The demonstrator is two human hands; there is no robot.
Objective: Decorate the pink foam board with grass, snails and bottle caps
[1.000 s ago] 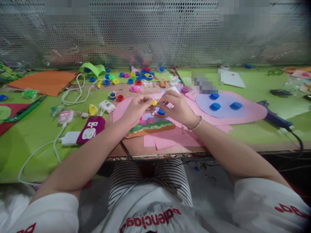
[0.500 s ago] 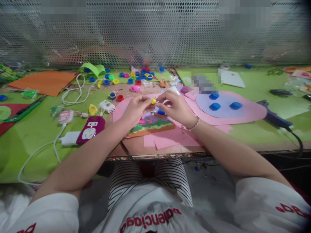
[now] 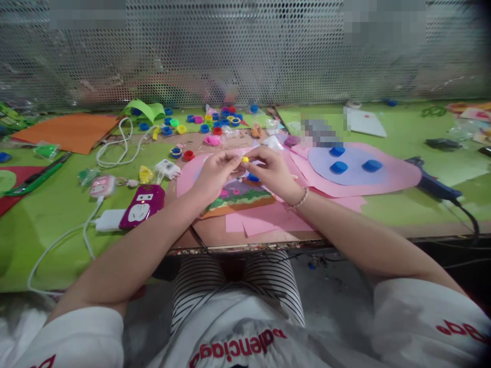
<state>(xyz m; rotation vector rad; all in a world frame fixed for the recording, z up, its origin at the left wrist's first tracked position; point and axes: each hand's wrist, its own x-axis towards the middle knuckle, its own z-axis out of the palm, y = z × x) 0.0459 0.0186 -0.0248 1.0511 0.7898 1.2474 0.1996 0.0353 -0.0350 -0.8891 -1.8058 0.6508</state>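
A small yellow piece (image 3: 244, 160) is pinched between the fingertips of my left hand (image 3: 221, 171) and my right hand (image 3: 270, 171), which meet over the middle of the table. Both hands are closed on it. Beneath them lies a pink sheet (image 3: 184, 179) bearing a decorated picture with a green and orange strip (image 3: 245, 202) along its lower edge. A blue cap (image 3: 253, 177) sits on the picture, partly behind my right hand. My wrists and forearms rest near the table's front edge.
At right, blue caps (image 3: 339, 167) stand on a pink and lilac cutout (image 3: 391, 179), beside a glue gun (image 3: 437, 186). Left are a purple power socket (image 3: 143, 204), white cables (image 3: 128, 148) and a green cutter (image 3: 42, 176). Coloured caps (image 3: 217, 131) lie scattered behind my hands.
My right hand has closed in, its fingers now on the yellow piece, where its thumb and finger were spread apart before. The piece has shifted slightly right.
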